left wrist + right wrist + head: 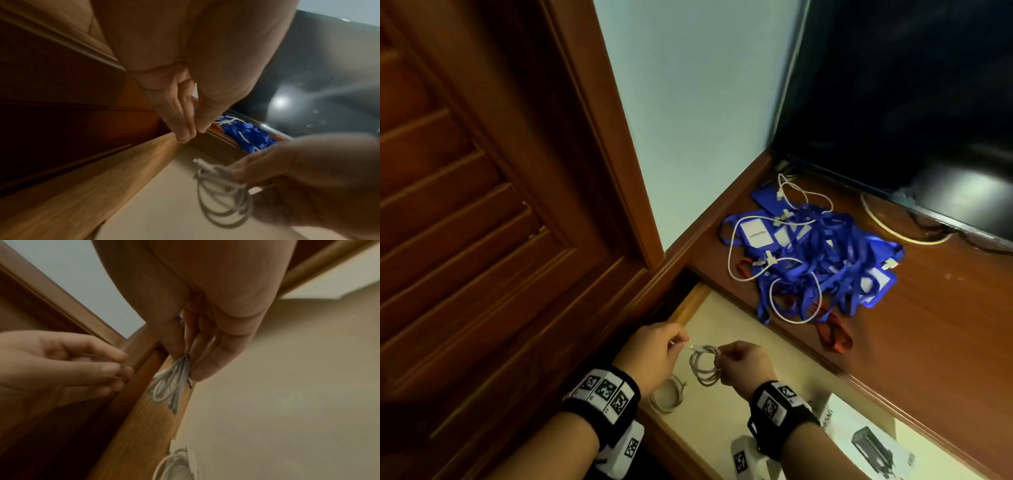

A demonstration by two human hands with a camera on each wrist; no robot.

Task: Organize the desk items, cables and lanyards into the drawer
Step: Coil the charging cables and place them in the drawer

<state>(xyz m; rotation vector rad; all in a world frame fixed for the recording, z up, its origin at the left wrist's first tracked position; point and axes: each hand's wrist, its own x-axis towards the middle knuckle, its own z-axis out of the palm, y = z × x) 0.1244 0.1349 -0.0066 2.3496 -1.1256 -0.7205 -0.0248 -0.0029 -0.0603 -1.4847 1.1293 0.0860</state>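
Observation:
The drawer (690, 303) is pulled out below the desk top. Above its cream floor my right hand (722, 356) pinches a coiled white cable (703, 368), whose loops (168, 386) hang under the fingers with one plug (196, 161) sticking out free. My left hand (681, 342) hovers just left of the coil, thumb pressed to fingertips (121, 369). Whether it holds anything thin I cannot tell. A second coiled cable (667, 394) lies on the drawer floor. A tangle of blue lanyards (822, 260) with white cables sits on the desk.
A red lanyard (834, 337) trails from the pile toward the desk edge. A black screen (911, 102) stands at the back right of the desk. A printed white box (866, 442) lies in the drawer's right part. A wooden louvred door (465, 205) rises on the left.

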